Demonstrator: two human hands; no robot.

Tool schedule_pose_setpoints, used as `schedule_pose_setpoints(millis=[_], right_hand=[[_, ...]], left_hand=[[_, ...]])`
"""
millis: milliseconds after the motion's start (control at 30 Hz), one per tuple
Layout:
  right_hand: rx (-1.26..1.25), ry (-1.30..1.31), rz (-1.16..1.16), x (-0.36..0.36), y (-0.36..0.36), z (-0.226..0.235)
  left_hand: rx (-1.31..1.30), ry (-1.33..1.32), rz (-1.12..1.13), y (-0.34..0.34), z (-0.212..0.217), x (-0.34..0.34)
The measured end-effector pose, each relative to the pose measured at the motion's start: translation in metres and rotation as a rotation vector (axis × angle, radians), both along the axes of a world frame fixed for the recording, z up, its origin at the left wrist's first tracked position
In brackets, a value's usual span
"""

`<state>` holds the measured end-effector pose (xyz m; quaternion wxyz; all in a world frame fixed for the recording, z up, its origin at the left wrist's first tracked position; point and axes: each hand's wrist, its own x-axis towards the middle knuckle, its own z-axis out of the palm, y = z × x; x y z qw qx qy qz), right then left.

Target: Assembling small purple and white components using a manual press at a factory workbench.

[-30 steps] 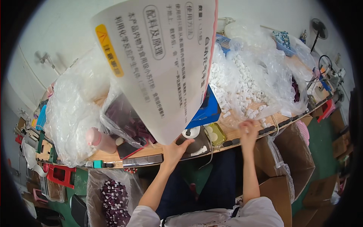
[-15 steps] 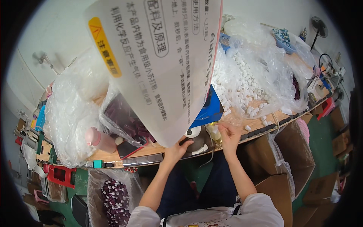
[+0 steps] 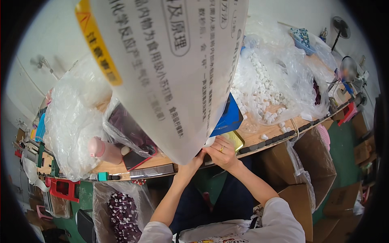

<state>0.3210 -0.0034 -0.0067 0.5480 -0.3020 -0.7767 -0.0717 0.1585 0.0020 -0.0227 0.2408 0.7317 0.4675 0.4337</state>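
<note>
Head view: left hand (image 3: 190,165) and right hand (image 3: 223,154) meet at the near edge of the bench (image 3: 253,137). Right fingers are bent inward beside a rounded white piece (image 3: 209,141); can't tell if they grip it. Left fingertips are behind the bottom of a curved white sheet (image 3: 170,81), so its grip can't be told, nor what props the sheet up. Blue box (image 3: 230,117) and yellow tray (image 3: 238,139) sit just past the right hand, probably for short reach. White caps (image 3: 265,101) lie loose among clear plastic (image 3: 300,77), likely to keep them together. Labels: sheet carries dark print in steeply slanted lines, one outlined heading, and a yellow strip with a warning triangle; its top is cropped.
</note>
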Motion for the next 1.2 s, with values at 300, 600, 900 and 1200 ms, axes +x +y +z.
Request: schedule_pose_setpoints(millis=[300, 600, 900, 1200], right_hand=[[-0.32, 0.125, -0.699, 0.131, -0.027, -0.006], [-0.697, -0.015, -0.758, 0.171, -0.021, -0.008], [-0.479, -0.33, -0.442, 0.119, 0.068, -0.012], [-0.802, -0.076, -0.428, 0.118, 0.061, -0.014]], left_hand=[[-0.227, 0.069, 0.009, -0.003, 0.012, -0.01], [-0.125, -0.037, 0.073, -0.027, 0.016, -0.003], [-0.233, -0.271, 0.005, -0.007, 0.031, -0.029], [-0.101, 1.224, 0.793, -0.131, 0.044, -0.227]])
